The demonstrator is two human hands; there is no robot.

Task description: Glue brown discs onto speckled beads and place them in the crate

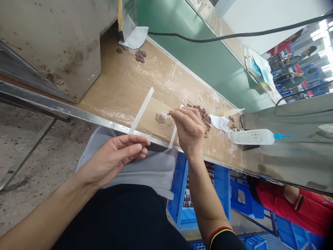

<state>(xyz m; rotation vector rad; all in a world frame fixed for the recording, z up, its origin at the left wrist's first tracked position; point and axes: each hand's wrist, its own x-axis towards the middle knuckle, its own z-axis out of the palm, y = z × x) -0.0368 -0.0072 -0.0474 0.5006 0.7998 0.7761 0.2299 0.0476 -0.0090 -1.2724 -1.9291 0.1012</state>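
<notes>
Pinching the near end of a long white plastic strip [142, 110], the left hand [117, 158] is closing thumb against fingers. The right hand [188, 129] is gripping a thin dark stick [169, 113], its tip at a small clear cup [161, 117] on the cardboard-covered worktop [122, 83] between both hands.

The bench top [122, 83] was brown cardboard, matt and fibrous, with glossy clear tape across it. Its near edge [78, 114] was bare, scuffed metal. The strip [142, 111] pinched in the left hand [117, 156] looked like matt white paper or thin plastic. At nine o'clock of the right hand [188, 128] sat a small clear plastic cap [161, 117]. At three o'clock lay a smooth white plastic tube [252, 136], against a dull steel sheet [291, 114]. At twelve o'clock ran a smooth green belt [203, 48] with a faint sheen.
</notes>
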